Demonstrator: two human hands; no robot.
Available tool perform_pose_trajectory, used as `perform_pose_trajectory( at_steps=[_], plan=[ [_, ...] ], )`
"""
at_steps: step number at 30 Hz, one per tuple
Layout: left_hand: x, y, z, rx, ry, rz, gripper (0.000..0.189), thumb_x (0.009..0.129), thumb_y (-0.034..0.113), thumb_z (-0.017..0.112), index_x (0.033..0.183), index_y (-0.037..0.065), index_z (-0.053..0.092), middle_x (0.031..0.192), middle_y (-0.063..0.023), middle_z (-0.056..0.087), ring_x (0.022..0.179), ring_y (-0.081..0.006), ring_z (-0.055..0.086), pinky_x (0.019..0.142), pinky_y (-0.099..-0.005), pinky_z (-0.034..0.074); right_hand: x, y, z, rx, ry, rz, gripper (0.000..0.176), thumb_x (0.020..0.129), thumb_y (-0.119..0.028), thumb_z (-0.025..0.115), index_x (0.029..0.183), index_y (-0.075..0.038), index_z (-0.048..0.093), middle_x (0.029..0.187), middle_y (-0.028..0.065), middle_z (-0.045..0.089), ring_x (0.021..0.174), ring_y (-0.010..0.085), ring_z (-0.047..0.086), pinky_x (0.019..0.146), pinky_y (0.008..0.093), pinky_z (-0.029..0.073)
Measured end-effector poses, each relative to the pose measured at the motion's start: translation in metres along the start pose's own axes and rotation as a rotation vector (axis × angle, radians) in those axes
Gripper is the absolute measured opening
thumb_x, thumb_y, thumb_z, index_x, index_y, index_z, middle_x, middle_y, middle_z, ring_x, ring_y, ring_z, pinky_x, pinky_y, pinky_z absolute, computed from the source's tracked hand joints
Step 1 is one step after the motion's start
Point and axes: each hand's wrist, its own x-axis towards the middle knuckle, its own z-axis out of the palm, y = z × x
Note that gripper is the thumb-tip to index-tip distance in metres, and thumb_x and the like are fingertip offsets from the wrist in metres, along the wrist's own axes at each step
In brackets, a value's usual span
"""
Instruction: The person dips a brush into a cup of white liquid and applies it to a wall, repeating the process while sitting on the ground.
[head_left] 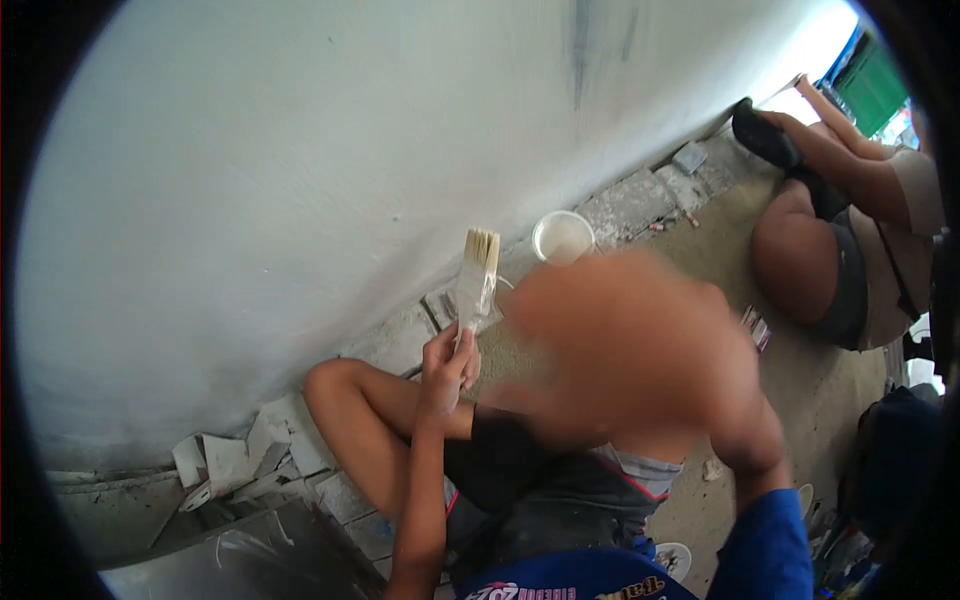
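My left hand (449, 370) is closed round the handle of a paintbrush (478, 270), which points upward with its pale bristles at the top. White paint coats the brush's ferrule area. Close to the camera, my right hand (630, 345) is smeared by motion, so its fingers and anything in them cannot be made out. A white tub (563, 238) with pale contents stands beyond my right hand, at the foot of the wall. Part of another white rim (505, 290) shows behind the brush. The pale painted wall (250, 180) rises in front of me.
Another person (840, 230) sits on the ground at the right, an arm stretched toward the wall. Broken blocks (235, 455) lie at the lower left, and concrete blocks (630, 205) line the wall's base. A dark panel (250, 560) is below the rubble.
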Motion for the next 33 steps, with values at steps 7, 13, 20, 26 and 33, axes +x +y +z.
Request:
perform_pose_trajectory(
  at_steps=[7,13,20,26,33],
  plan=[
    [0.003,-0.007,-0.012,-0.093,-0.076,-0.040,0.024,0.100,0.020,0.048,0.107,0.000,0.057,0.054,0.0039,0.038,0.041,-0.0041,0.033,0.038,-0.0204,0.027,0.091,0.223,0.021,0.424,0.518,0.456,0.052,0.071,-0.052,0.079,0.063,-0.007,0.054,0.058,0.0014,0.055,0.055,0.0094,0.049,0.051,0.0230,0.039],
    [0.005,-0.006,-0.009,-0.083,-0.081,-0.053,0.023,0.100,0.022,0.048,0.101,0.001,0.058,0.054,0.0038,0.038,0.041,-0.0042,0.033,0.038,-0.0204,0.027,0.128,0.243,0.038,0.735,0.716,0.551,0.047,0.074,-0.052,0.077,0.066,-0.013,0.050,0.057,-0.0040,0.049,0.050,0.0048,0.041,0.046,0.0212,0.032],
    [0.005,-0.009,-0.008,-0.045,-0.075,-0.065,0.023,0.100,0.023,0.047,0.099,0.002,0.055,0.052,0.0041,0.036,0.039,-0.0052,0.032,0.037,-0.0214,0.023,0.132,0.254,0.051,1.016,0.677,0.566,0.046,0.075,-0.052,0.076,0.068,-0.016,0.048,0.057,-0.0077,0.044,0.049,0.0026,0.039,0.043,0.0191,0.029],
    [0.007,-0.012,-0.007,-0.061,-0.095,-0.069,0.023,0.100,0.022,0.048,0.101,0.001,0.056,0.053,0.0039,0.037,0.039,-0.0048,0.033,0.037,-0.0211,0.025,0.123,0.275,0.081,1.061,0.506,0.690,0.042,0.078,-0.049,0.075,0.075,-0.015,0.050,0.066,-0.0079,0.040,0.054,0.0029,0.039,0.045,0.0202,0.026],
    [0.005,-0.010,-0.006,-0.066,-0.093,-0.065,0.026,0.100,0.021,0.049,0.111,-0.001,0.057,0.054,0.0038,0.038,0.041,-0.0041,0.033,0.037,-0.0203,0.027,0.111,0.268,0.080,1.163,0.562,0.620,0.040,0.079,-0.050,0.074,0.080,-0.015,0.053,0.073,-0.0061,0.046,0.060,0.0039,0.045,0.049,0.0194,0.032]
  ],
)
